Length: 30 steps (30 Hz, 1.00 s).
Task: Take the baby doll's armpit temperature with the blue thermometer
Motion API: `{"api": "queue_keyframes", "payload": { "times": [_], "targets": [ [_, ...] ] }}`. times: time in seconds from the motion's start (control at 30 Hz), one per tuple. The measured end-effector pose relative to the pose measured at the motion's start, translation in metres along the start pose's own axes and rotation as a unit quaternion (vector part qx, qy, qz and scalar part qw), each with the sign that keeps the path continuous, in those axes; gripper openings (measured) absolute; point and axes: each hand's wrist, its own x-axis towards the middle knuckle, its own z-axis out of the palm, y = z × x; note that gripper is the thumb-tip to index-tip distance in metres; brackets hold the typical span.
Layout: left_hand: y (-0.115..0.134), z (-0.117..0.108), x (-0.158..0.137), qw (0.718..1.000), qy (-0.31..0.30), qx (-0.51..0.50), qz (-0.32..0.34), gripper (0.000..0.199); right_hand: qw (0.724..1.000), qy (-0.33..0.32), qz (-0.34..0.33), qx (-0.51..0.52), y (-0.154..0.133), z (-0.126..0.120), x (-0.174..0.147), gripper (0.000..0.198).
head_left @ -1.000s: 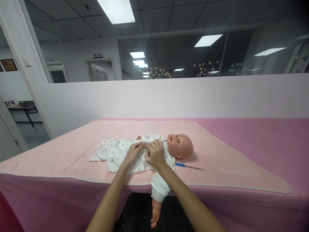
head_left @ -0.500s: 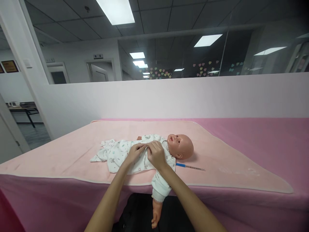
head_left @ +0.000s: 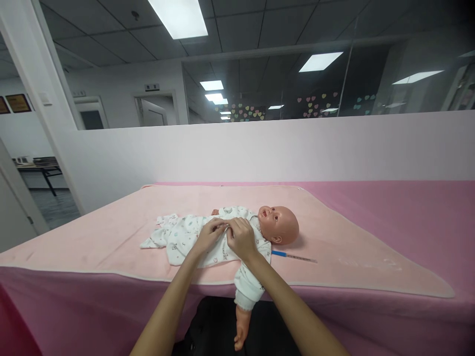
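Just beneath the fingers (head_left: 237, 227) lies the clothed doll (head_left: 222, 255).

Both bare forearms (head_left: 172, 291) angle inward; the left hand (head_left: 208, 235) and right hand (head_left: 241, 240) curl, tips close together, perhaps pinching, though hard to judge.

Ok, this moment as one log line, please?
left hand: on white printed fabric outfit | right hand: beside left, same outfit | bald plastic doll: on back on peach cloth, arm over cloth edge | slim blue-ended stick: on cloth
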Motion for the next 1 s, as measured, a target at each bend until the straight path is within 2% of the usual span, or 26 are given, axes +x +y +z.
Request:
{"api": "queue_keyframes", "payload": {
  "times": [0.2, 0.6, 1.0],
  "targets": [
    [0.002, 0.002, -0.001, 0.999, -0.005, 0.039, -0.015, 0.031, 0.999, 0.011, 0.043, -0.026, 0.001, 0.003, -0.001, 0.017],
    [-0.008, 0.003, 0.002, 1.0, 0.004, 0.021, -0.008, 0.028, 1.0, 0.01, -0.01, 0.002, 0.001, 0.0, 0.0, 0.016],
    [-0.003, 0.001, 0.001, 1.0, 0.0, -0.014, -0.026, 0.026, 1.0, -0.004, 0.02, 0.023, 0.002, 0.0, 0.001, 0.016]
  ]
}}
